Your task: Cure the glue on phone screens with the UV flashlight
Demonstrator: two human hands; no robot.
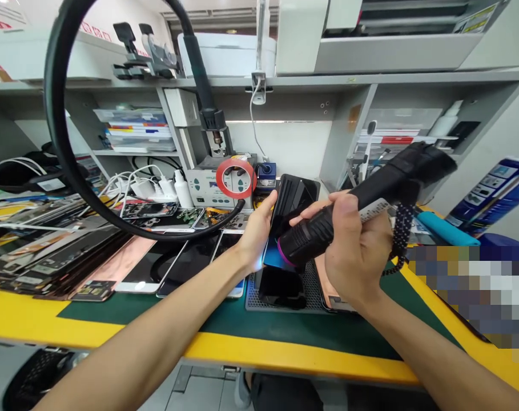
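A black flashlight with a dotted wrist strap is gripped in my right hand. Its purple-rimmed head points down and left at a dark smartphone, and a bluish glow shows on the screen's lower part. My left hand holds that phone by its left edge, thumb up along the side, with the other fingers hidden behind it. The phone is tilted up above a perforated grey pad. Another black phone lies on the pad just below.
Several phones and screens lie left of my hands, beside a stack of screen panels. A soldering station with a red tape ring stands behind. A thick black hose loops over the left side.
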